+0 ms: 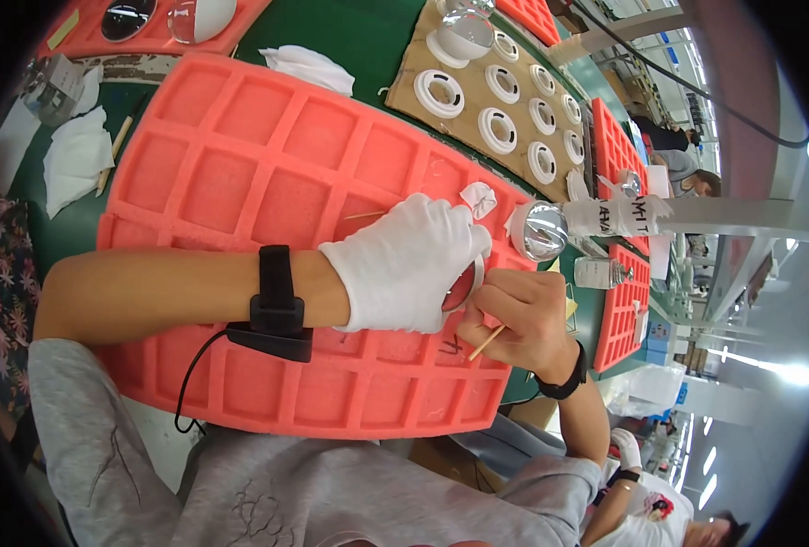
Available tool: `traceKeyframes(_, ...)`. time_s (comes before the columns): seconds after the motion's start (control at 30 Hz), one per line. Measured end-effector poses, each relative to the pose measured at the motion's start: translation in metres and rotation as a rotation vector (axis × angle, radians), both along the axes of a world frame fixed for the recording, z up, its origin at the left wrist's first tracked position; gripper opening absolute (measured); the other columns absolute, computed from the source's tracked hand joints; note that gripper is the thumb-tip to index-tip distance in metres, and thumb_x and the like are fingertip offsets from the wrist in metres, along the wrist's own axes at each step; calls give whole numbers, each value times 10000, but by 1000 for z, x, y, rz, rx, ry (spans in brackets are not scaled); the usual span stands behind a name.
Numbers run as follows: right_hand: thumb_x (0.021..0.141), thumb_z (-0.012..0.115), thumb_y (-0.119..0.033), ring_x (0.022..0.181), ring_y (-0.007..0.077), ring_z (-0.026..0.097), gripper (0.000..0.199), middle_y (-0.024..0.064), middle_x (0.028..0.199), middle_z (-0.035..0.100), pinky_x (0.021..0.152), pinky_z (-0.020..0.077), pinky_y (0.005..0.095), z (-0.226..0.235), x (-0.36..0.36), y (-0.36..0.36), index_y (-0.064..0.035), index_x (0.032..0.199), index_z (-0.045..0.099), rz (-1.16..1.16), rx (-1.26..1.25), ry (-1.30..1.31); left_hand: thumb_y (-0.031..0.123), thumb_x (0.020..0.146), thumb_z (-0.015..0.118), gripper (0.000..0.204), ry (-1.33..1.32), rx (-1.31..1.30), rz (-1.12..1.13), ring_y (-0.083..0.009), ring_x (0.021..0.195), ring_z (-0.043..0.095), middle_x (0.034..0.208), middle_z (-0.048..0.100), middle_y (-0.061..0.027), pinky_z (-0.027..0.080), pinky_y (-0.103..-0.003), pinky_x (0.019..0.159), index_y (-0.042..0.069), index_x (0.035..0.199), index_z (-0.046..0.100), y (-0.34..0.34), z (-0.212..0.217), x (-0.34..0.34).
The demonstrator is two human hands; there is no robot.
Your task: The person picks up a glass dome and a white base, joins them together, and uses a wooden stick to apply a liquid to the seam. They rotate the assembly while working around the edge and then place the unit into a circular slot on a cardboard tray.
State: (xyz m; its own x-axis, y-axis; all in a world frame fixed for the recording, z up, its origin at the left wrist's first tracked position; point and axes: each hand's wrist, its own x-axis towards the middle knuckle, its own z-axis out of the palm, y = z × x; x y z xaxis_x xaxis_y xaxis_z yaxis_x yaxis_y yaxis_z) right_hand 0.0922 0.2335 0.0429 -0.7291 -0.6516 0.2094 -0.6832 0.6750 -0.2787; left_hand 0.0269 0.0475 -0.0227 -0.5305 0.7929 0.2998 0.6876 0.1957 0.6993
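My left hand [414, 264], in a white glove, is closed around a round clear piece [460, 288] with a pale rim. Red shows through it, and the glove covers much of it. Bare and bent into a pinch, my right hand [518, 319] grips a thin wooden stick [486, 344] against the right side of the round piece. The stick's far tip is hidden by the fingers. Both hands are above a large red foam tray [268, 178] with square pockets. A crumpled white wipe [479, 200] lies just beyond my left hand, and another thin stick [364, 215] rests in the tray.
At the tray's far right corner sits a clear shiny dome [541, 231]. Beyond, white rings [497, 130] stand in rows on cardboard [403, 91]. Glass bottles [598, 273] and white cloths [78, 159] lie around. A post [696, 217] rises at right; a co-worker [651, 510] is at lower right.
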Motion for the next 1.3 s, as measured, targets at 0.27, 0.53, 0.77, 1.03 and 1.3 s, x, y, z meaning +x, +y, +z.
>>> traceKeyframes(0.27, 592, 711, -3, 440, 175, 461, 148, 26, 587, 446, 411, 336, 303, -7, 4, 1, -64, 676, 606, -27, -21, 82, 141, 672, 789, 311, 11, -16, 19, -328, 886, 621, 922, 622, -140, 495, -427, 764, 73, 930, 628, 3, -3, -1)
traceKeyframes(0.53, 669, 734, -48, 466, 211, 499, 123, 47, 594, 492, 436, 371, 324, 13, -4, 5, -66, 734, 632, -55, 67, 5, 139, 681, 778, 320, 43, 77, 34, -335, 884, 617, 923, 621, -137, 491, -428, 781, 69, 954, 626, 3, -1, -2)
traceKeyframes(0.77, 793, 762, -207, 571, 314, 596, 171, 98, 640, 585, 516, 457, 397, 59, -20, -16, -74, 796, 655, -107, 399, -231, 158, 683, 784, 392, 68, 53, 45, -345, 879, 614, 944, 617, -136, 493, -430, 787, 56, 1018, 608, -3, -1, 0)
traceKeyframes(1.03, 860, 690, -217, 664, 369, 644, 209, 152, 688, 628, 639, 524, 437, 52, -28, -21, -19, 815, 643, 53, 450, -221, 164, 691, 778, 286, 28, 25, -79, -360, 851, 648, 875, 641, -158, 515, -460, 731, 48, 912, 637, 6, 15, -3)
traceKeyframes(1.3, 850, 619, -84, 745, 364, 700, 149, 195, 811, 718, 652, 535, 433, 53, -37, -16, -23, 794, 742, 65, 394, -269, 80, 679, 761, 268, -114, 122, -56, -408, 779, 604, 852, 631, -152, 498, -471, 697, 39, 892, 605, 11, 13, -1)
